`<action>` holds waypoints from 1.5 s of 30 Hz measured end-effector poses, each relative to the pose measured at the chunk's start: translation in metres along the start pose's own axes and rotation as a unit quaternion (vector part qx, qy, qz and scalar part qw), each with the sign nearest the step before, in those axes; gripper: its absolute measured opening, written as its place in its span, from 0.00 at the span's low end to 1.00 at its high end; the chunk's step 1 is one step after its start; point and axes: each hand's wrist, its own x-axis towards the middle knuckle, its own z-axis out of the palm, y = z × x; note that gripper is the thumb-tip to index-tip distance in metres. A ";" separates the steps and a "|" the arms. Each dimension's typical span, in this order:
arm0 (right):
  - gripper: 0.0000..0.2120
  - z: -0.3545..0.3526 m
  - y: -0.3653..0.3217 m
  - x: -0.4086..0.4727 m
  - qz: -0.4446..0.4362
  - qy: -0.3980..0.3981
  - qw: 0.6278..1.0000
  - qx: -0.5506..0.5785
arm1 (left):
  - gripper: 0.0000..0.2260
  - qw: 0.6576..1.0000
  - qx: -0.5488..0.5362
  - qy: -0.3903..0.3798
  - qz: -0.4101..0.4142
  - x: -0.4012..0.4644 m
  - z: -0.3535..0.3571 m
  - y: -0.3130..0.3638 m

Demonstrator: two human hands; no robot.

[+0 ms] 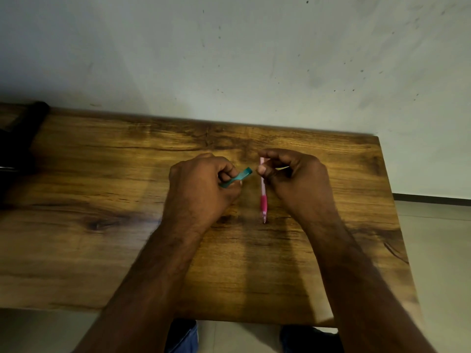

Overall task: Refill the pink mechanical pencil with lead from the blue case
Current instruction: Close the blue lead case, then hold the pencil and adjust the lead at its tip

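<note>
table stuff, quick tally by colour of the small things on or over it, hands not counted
pink: 1, the pink mechanical pencil, beside the right hand
blue: 1, the blue case, gripped in the left hand
dark: 1, an object at the table's far left edge, too dim to identify
total: 3

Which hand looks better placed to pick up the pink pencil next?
The right hand, probably. Its curled fingertips sit beside the upper end of the pink pencil, which lies on the table. The left hand is already busy gripping the blue case and sits farther from the pencil.
</note>
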 end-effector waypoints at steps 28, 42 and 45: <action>0.15 -0.004 -0.010 -0.003 0.200 -0.021 0.858 0.473 | 0.12 0.995 0.013 0.039 -0.093 0.005 0.014 -0.009; 0.29 -0.018 -0.018 -0.010 0.140 -0.080 0.659 0.734 | 0.07 0.993 -0.065 0.096 -0.004 -0.005 0.004 0.012; 0.27 -0.021 -0.021 -0.012 0.136 -0.070 0.650 0.745 | 0.05 0.991 -0.079 0.105 0.011 -0.007 0.002 0.017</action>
